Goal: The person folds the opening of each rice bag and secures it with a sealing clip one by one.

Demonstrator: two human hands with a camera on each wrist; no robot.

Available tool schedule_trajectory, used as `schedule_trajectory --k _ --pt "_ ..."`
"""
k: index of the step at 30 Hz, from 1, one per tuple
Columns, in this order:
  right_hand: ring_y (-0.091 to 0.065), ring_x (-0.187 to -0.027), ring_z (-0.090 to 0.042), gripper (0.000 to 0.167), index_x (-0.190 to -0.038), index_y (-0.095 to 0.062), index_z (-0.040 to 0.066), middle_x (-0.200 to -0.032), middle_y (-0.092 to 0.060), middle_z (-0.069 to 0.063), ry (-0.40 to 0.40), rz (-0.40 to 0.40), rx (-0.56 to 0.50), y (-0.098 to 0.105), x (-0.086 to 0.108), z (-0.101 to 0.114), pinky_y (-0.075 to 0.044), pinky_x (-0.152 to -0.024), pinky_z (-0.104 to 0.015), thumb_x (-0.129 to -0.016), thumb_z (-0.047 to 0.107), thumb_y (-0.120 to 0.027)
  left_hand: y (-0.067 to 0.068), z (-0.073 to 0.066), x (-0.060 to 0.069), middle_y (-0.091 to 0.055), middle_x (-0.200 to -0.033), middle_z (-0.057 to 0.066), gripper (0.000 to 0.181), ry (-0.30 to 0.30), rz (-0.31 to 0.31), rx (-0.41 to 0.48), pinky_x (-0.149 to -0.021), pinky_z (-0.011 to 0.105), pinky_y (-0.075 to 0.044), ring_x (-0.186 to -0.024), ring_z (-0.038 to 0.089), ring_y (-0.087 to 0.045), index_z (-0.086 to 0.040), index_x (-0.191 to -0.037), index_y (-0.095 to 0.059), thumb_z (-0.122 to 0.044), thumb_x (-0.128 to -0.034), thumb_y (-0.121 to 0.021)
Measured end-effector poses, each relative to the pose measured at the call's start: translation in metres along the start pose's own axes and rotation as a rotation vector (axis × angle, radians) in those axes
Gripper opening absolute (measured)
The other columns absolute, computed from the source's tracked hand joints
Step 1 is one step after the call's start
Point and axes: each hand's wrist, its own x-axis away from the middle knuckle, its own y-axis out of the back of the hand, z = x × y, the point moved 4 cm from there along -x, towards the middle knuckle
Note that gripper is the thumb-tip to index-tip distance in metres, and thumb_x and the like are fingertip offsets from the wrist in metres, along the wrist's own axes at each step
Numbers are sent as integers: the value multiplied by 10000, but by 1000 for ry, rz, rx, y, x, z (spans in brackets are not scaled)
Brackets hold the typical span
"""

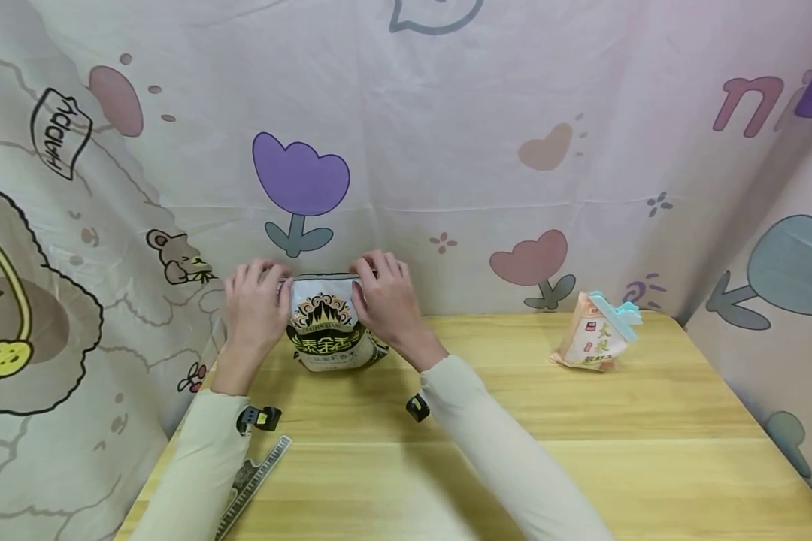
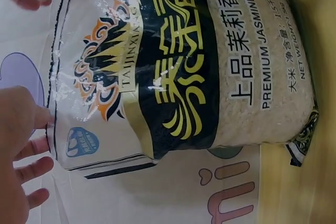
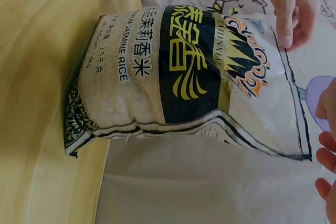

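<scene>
A bag of jasmine rice (image 1: 328, 323) stands upright at the back of the table, its printed front toward me. My left hand (image 1: 253, 304) pinches the bag's top edge near its left corner; in the left wrist view the thumb of the left hand (image 2: 18, 150) is at that edge. My right hand (image 1: 389, 297) is by the top right corner with loosely bent fingers. In the right wrist view a small gap separates the right hand (image 3: 328, 135) from the rice bag (image 3: 157, 72).
A small packet (image 1: 589, 338) with a light blue bag clip (image 1: 616, 315) across its top stands at the back right. A flat ruler-like strip with scale marks (image 1: 256, 481) lies by the left forearm. A printed curtain (image 1: 433, 150) hangs behind the wooden table (image 1: 514, 406).
</scene>
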Motion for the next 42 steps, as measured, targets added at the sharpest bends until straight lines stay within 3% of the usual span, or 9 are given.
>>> schedule_trajectory --k 6,13,21,25,32,42 --pt "-566 -1033 -241 120 -1066 -659 120 -1108 -626 -57 -51 -12 25 -5 -7 0 -453 -906 -399 -950 147 -642 1 6 1 -611 -1169 220 94 7 -23 -27 -1008 645 -331 -1130 447 -501 -13 -1040 -654 -84 -978 -650" --pt "-571 -1002 -236 70 -1013 -646 112 -1056 -633 -58 -51 0 36 -7 -10 -1 -459 -886 -387 -944 124 -640 1 11 5 -600 -1157 221 79 3 -14 -53 -998 627 -360 -1107 450 -501 -3 -1045 -634 -62 -995 -618" --pt "-569 -977 -247 57 -981 -644 97 -1026 -631 -74 -57 17 62 -7 -9 -8 -471 -866 -389 -939 133 -655 2 18 6 -587 -1216 228 90 59 -16 -99 -1041 639 -324 -1157 456 -481 -12 -1080 -625 -37 -1000 -592" --pt "-561 -958 -250 46 -952 -621 99 -1004 -626 -67 -59 18 79 -8 -9 -11 -466 -845 -388 -927 125 -650 2 18 6 -581 -1213 228 105 31 -2 -114 -1030 631 -330 -1147 455 -481 -10 -1093 -619 -48 -1001 -586" --pt "-552 -925 -254 40 -945 -622 97 -948 -614 -64 -56 27 92 -7 -8 -13 -460 -811 -388 -944 136 -617 2 14 4 -593 -1172 219 71 2 -50 -93 -1003 624 -334 -1104 457 -490 -19 -1057 -619 -55 -1003 -591" --pt "-559 -919 -260 84 -894 -589 99 -925 -609 -68 -36 43 158 -6 -3 -15 -465 -876 -414 -935 170 -609 1 9 7 -600 -1136 227 68 -12 -63 -102 -986 627 -349 -1086 463 -504 -23 -1045 -616 -29 -977 -613"
